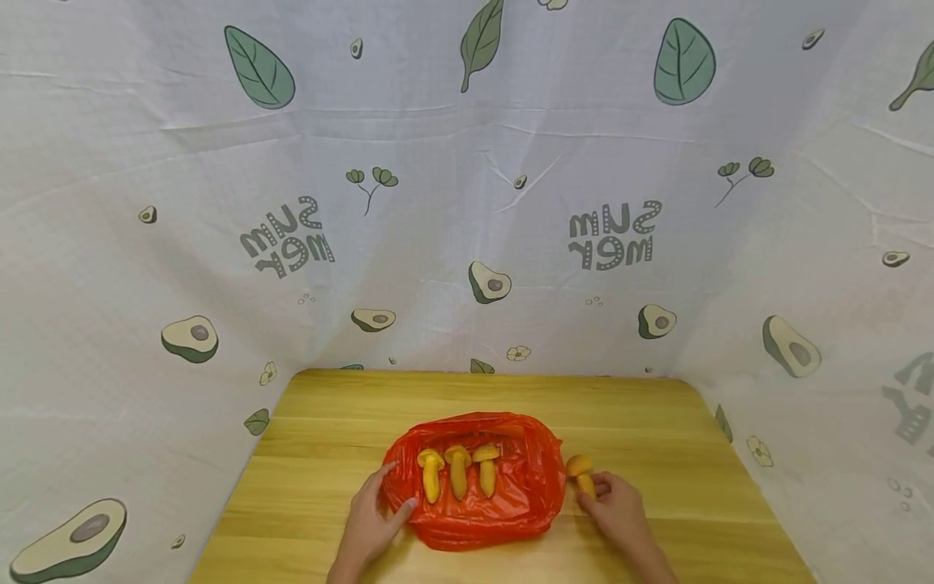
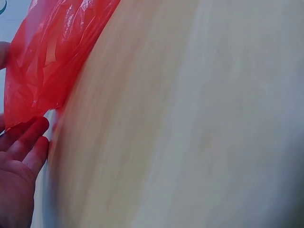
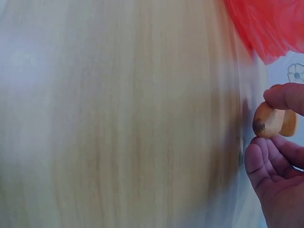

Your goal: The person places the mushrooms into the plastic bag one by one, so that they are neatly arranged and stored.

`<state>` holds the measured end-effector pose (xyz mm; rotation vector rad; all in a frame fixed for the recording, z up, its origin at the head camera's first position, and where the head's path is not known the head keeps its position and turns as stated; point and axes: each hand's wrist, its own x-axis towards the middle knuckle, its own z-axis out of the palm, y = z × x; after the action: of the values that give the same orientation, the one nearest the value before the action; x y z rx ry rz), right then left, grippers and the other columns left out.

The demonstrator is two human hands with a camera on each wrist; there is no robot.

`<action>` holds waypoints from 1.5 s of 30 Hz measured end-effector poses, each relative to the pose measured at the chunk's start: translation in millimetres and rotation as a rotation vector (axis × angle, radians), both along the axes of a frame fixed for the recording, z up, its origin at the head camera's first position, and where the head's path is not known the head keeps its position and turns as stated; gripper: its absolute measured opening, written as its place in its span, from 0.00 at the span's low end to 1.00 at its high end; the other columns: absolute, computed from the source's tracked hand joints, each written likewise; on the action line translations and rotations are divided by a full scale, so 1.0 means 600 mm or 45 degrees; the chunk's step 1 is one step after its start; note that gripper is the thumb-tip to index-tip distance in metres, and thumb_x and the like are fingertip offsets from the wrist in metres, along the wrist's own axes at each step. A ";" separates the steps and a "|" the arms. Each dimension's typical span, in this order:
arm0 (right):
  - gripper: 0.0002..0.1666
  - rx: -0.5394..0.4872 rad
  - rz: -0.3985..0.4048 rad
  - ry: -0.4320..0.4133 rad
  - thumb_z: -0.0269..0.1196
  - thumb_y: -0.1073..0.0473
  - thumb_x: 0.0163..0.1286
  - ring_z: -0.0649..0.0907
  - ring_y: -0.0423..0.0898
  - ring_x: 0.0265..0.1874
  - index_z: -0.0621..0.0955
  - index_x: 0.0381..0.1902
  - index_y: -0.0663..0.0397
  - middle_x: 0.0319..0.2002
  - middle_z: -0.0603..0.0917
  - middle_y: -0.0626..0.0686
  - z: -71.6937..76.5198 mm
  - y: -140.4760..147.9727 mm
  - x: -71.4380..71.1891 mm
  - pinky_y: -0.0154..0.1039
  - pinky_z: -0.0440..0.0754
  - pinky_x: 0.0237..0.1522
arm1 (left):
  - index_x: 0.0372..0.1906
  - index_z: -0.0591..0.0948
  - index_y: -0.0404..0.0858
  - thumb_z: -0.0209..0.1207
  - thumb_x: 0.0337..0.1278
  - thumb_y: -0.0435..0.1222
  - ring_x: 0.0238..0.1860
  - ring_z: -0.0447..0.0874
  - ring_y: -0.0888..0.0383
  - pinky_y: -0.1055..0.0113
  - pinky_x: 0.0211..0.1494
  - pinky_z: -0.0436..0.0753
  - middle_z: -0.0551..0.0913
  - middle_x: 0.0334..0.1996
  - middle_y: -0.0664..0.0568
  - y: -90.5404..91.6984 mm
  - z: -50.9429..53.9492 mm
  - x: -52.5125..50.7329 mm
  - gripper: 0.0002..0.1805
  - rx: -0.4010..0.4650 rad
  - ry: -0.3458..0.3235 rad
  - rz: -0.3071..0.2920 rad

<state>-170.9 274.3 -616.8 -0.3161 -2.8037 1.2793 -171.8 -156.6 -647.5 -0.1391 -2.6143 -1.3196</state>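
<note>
A red plastic bag (image 1: 503, 515) lies spread on the wooden table with its mouth folded wide. Three yellow-brown mushrooms (image 1: 458, 472) rest side by side in it, caps toward the far side. At the bag's left edge, my left hand (image 1: 370, 519) holds the rim, thumb and fingers spread along it; in the left wrist view, red plastic (image 2: 52, 52) passes between the thumb and fingers. Just right of the bag, my right hand (image 1: 616, 507) pinches a mushroom (image 1: 581, 466) by its stem, cap pointing away. The stem's end (image 3: 261, 124) shows between thumb and fingertips in the right wrist view.
The wooden table (image 1: 314, 438) extends around the bag on all sides. Behind and beside it hangs a white cloth (image 1: 438, 243) printed with avocados, leaves and mirrored lettering.
</note>
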 end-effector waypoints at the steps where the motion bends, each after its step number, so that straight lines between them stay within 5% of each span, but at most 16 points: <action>1: 0.23 -0.005 -0.002 0.004 0.75 0.58 0.59 0.82 0.42 0.31 0.83 0.46 0.68 0.35 0.86 0.55 0.000 0.002 0.001 0.30 0.81 0.31 | 0.70 0.75 0.40 0.72 0.54 0.54 0.66 0.79 0.38 0.40 0.69 0.78 0.80 0.64 0.40 -0.001 0.000 0.000 0.41 -0.003 -0.006 -0.001; 22: 0.25 0.070 -0.052 0.188 0.76 0.56 0.61 0.79 0.38 0.29 0.84 0.49 0.69 0.36 0.87 0.56 0.057 0.012 0.001 0.28 0.79 0.30 | 0.69 0.75 0.39 0.71 0.57 0.54 0.66 0.80 0.40 0.41 0.69 0.78 0.81 0.63 0.41 -0.001 0.004 0.006 0.39 0.002 -0.042 -0.003; 45: 0.28 -0.029 -0.057 0.299 0.75 0.52 0.64 0.79 0.36 0.32 0.82 0.55 0.64 0.39 0.84 0.55 0.124 -0.025 -0.008 0.26 0.82 0.34 | 0.71 0.73 0.42 0.74 0.55 0.49 0.69 0.78 0.44 0.46 0.71 0.78 0.78 0.68 0.42 0.000 0.004 0.004 0.40 0.068 -0.042 -0.004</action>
<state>-175.8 259.6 -542.4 -0.2123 -2.5741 1.2500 -169.4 -156.7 -645.2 -0.1146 -2.6036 -1.4034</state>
